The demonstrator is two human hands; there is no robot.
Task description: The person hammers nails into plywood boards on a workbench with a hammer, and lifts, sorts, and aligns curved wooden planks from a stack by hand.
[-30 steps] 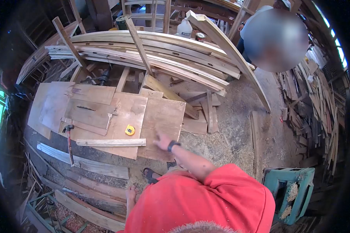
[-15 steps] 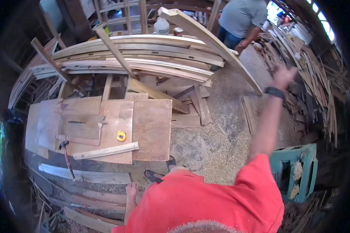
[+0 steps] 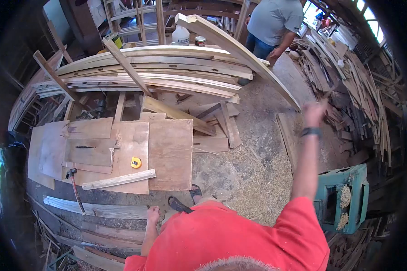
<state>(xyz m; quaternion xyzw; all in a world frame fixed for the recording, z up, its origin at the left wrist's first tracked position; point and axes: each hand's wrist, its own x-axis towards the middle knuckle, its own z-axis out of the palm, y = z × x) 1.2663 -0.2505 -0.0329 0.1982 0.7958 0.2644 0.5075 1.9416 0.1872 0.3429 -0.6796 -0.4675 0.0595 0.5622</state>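
Note:
My right hand, with a dark band on its wrist, is held out at the right with one finger extended; it holds nothing visible and is slightly blurred. My left hand is low, near a pale weathered board, its fingers curled together; anything in them is too small to make out. Left of centre, a yellow tape measure lies on plywood sheets. A short wood strip rests slantwise along their near edge. The hammer lies left of the strip, its head over the plywood.
Long boards lie stacked behind the plywood, with a leaning beam at their right. A co-worker stands at the back. Scrap wood is piled at the right. A green frame stands right of shavings.
My right hand has gone from the plywood out to the right, then dropped slightly lower and leftward. The view has shifted right. The wood strip has turned from nearly level to slanted.

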